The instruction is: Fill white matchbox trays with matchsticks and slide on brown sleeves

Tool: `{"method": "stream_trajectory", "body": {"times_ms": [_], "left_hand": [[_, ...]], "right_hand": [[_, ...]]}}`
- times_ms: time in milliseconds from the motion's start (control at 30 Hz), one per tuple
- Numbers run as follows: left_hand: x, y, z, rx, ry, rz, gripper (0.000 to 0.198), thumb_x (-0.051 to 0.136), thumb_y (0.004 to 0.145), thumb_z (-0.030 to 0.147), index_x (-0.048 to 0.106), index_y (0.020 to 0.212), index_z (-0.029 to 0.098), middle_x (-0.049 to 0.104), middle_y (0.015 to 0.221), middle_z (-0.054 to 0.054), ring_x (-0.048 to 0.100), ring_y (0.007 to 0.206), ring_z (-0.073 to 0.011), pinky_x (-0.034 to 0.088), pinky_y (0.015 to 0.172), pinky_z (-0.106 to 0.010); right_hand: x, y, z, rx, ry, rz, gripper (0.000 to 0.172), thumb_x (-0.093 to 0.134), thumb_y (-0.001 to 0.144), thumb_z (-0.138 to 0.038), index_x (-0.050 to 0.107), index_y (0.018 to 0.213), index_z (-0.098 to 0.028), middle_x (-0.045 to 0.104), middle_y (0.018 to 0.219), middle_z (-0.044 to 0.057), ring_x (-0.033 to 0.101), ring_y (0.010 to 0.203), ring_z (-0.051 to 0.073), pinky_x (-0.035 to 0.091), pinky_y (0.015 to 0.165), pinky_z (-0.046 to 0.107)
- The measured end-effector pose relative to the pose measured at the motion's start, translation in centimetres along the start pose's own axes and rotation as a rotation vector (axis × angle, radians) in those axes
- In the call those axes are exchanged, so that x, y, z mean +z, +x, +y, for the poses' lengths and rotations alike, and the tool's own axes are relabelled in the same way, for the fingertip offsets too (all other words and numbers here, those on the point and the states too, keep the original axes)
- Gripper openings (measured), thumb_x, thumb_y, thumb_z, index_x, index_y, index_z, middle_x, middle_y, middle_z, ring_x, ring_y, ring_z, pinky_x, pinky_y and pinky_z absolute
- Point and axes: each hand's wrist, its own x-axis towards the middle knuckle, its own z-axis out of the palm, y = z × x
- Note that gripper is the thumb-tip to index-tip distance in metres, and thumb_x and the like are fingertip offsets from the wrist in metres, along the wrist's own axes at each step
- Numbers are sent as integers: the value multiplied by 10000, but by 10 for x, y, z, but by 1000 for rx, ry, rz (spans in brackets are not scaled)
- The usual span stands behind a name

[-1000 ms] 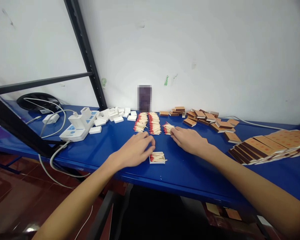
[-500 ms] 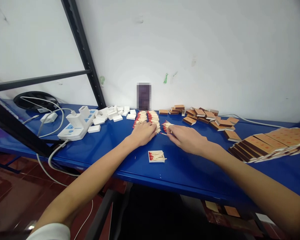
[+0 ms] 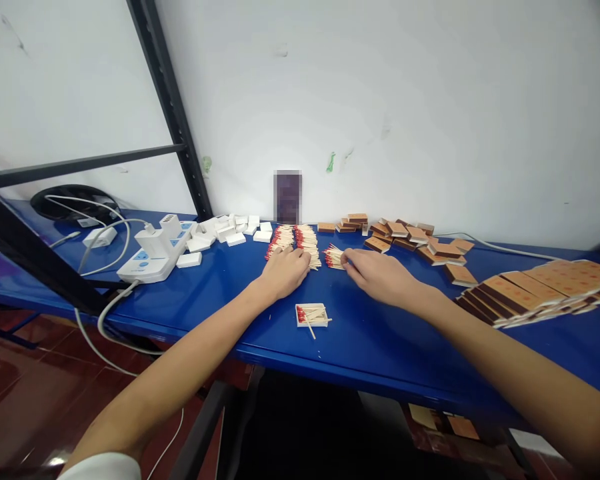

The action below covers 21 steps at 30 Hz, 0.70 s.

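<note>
Two long rows of red-tipped matches (image 3: 307, 239) lie side by side near the wall. My left hand (image 3: 286, 268) rests on their near end, fingers bent; what is under the fingertips is hidden. To the right, my right hand (image 3: 375, 270) has its fingers closed at the right edge of a smaller pile of matches (image 3: 334, 256); anything between them is too small to make out. Nearer the table's front edge sits a small white matchbox tray (image 3: 312, 315) with matches in it, one of them sticking out over its front side.
White trays (image 3: 225, 231) are heaped at the back left beside a power strip (image 3: 155, 257) with cables. Brown matchbox covers (image 3: 415, 233) lie at the back right, and a flattened stack of sleeves (image 3: 535, 287) is at the right. A black metal frame (image 3: 170, 100) stands left.
A match now lies slanted over the tray's front side. My right hand has shifted slightly right, and the loose match beside its fingers no longer shows there.
</note>
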Motion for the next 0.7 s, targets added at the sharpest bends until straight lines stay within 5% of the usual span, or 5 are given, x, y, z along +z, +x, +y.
{"method": "stream_trajectory", "body": {"times_ms": [233, 467, 700], "left_hand": [[2, 1, -3, 54, 8, 16, 228, 424, 985, 268, 587, 1127, 195, 646, 1084, -110, 585, 1054, -289, 421, 920, -440], [7, 5, 0, 52, -26, 27, 238, 365, 995, 223, 587, 1044, 155, 636, 1071, -140, 566, 1066, -296, 413, 920, -453], [-5, -12, -5, 12, -164, 78, 216, 346, 999, 229, 548, 973, 156, 641, 985, -103, 587, 931, -236, 452, 818, -371]], "right_hand": [[20, 4, 4, 15, -23, 52, 241, 338, 992, -258, 561, 1023, -174, 679, 1041, 103, 628, 860, 225, 385, 653, 305], [15, -17, -21, -310, 334, 170, 181, 430, 980, -319, 563, 959, -198, 605, 855, 37, 544, 787, 183, 406, 742, 310], [11, -33, -54, -496, 491, 31, 427, 663, 819, -542, 503, 1020, -201, 573, 1094, 71, 494, 924, 216, 404, 842, 368]]}}
